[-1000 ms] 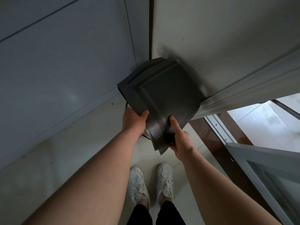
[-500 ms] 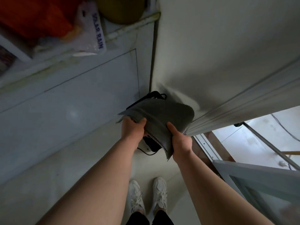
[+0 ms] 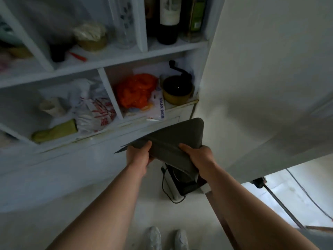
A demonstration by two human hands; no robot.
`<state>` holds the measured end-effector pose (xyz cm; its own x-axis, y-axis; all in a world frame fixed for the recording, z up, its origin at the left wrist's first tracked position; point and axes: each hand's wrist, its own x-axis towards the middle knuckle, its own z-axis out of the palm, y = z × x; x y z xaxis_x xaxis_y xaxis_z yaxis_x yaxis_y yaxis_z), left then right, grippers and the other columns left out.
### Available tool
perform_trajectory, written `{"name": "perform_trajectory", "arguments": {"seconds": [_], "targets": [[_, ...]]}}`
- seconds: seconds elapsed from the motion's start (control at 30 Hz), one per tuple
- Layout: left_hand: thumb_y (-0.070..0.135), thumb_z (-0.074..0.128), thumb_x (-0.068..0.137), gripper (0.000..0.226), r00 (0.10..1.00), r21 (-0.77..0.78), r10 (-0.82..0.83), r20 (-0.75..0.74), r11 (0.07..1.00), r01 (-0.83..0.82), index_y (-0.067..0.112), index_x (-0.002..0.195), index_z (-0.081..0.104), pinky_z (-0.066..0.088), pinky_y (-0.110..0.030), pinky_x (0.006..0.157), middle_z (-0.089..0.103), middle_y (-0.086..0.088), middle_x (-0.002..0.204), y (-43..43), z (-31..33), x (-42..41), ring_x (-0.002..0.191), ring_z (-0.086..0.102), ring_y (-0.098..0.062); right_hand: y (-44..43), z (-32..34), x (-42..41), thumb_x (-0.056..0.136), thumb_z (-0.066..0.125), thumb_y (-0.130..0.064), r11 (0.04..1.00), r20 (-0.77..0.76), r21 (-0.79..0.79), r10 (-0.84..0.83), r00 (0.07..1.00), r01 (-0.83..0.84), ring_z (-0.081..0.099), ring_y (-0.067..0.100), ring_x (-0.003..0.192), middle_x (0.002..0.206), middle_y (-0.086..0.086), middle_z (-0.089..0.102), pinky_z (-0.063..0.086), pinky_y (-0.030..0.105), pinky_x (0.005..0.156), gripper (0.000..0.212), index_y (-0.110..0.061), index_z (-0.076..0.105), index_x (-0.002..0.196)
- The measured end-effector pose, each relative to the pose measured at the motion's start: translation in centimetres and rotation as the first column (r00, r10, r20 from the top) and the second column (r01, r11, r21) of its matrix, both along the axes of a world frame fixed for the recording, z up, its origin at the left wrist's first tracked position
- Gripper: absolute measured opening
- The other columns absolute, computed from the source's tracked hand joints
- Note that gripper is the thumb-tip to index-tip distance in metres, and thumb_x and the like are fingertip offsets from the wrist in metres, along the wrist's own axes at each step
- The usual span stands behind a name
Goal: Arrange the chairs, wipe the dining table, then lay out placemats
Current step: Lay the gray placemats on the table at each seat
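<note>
**A:** White shelves (image 3: 126, 57) on the left, packed: an orange bag (image 3: 135, 90), a dark bottle (image 3: 169, 18) up top. Plain wall (image 3: 270, 69) on the right, pale floor (image 3: 81, 204) below.

**B:** And the placemats (image 3: 173, 139)?

**A:** Up in the air in front of the shelves, a dark grey stack sagging between both hands.

**B:** Grip?

**A:** Left hand (image 3: 137, 156) clamps the near left edge, thumb on top, fingers curled under. Right hand (image 3: 201, 157) pinches the near right edge, thumb on top too. A black appliance (image 3: 182, 184) with a cable sits on the floor below the stack.
</note>
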<state>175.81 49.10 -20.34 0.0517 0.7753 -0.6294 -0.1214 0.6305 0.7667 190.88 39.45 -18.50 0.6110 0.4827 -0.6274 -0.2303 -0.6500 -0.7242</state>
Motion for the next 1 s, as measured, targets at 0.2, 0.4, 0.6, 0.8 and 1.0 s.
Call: {"name": "perform_trajectory", "arguments": {"seconds": [0.2,0.4,0.6,0.8,1.0], "targets": [[0.008,0.073,0.081,0.043,0.980,0.096,0.146,0.138,0.982,-0.160,0.006,0.120,0.056,0.059,-0.035,0.065,0.067,-0.013,0.110,-1.7,6.0,-4.3,0.094,0.066,-0.028,0.8,5.7,-1.9,0.067,0.080,-0.051,0.978,0.197,0.022,0.201,0.959,-0.210,0.060,0.025,0.089,0.107,0.009,0.064,0.052,0.035,0.076,0.069,-0.007,0.057,0.115],[0.006,0.072,0.081,0.041,0.919,0.159,0.335,0.209,0.915,-0.370,0.003,0.119,0.058,0.058,-0.033,0.061,0.068,-0.015,0.109,-5.4,10.0,-7.1,0.094,0.067,-0.028,0.7,9.6,-3.5,0.070,0.083,-0.037,0.891,0.288,0.143,0.379,0.879,-0.431,0.056,0.015,0.074,0.089,-0.002,0.060,0.043,0.022,0.055,0.049,-0.013,0.052,0.099],[0.007,0.074,0.080,0.041,0.788,0.185,0.589,0.180,0.766,-0.615,0.005,0.117,0.058,0.058,-0.032,0.058,0.067,-0.016,0.108,-12.1,12.0,-10.6,0.092,0.068,-0.028,-0.5,11.3,-7.0,0.065,0.085,-0.042,0.719,0.362,0.154,0.597,0.716,-0.677,0.060,0.013,0.076,0.096,0.000,0.066,0.045,0.023,0.059,0.058,-0.012,0.057,0.105],[0.010,0.077,0.078,0.040,0.619,0.202,0.774,0.137,0.590,-0.782,0.004,0.113,0.058,0.059,-0.038,0.064,0.066,-0.016,0.106,-20.6,12.4,-16.0,0.090,0.068,-0.027,-3.6,12.4,-13.3,0.063,0.085,-0.046,0.498,0.421,0.139,0.753,0.506,-0.856,0.058,0.018,0.086,0.099,-0.002,0.060,0.048,0.030,0.072,0.063,-0.013,0.050,0.105],[0.010,0.073,0.081,0.041,0.407,0.255,0.893,0.190,0.355,-0.899,0.006,0.118,0.055,0.058,-0.036,0.061,0.064,-0.017,0.114,-30.3,13.6,-23.9,0.098,0.066,-0.031,-9.7,13.8,-23.2,0.063,0.084,-0.046,0.271,0.473,0.189,0.817,0.330,-0.944,0.055,0.019,0.088,0.102,0.000,0.056,0.044,0.029,0.073,0.073,-0.008,0.048,0.114]]}}
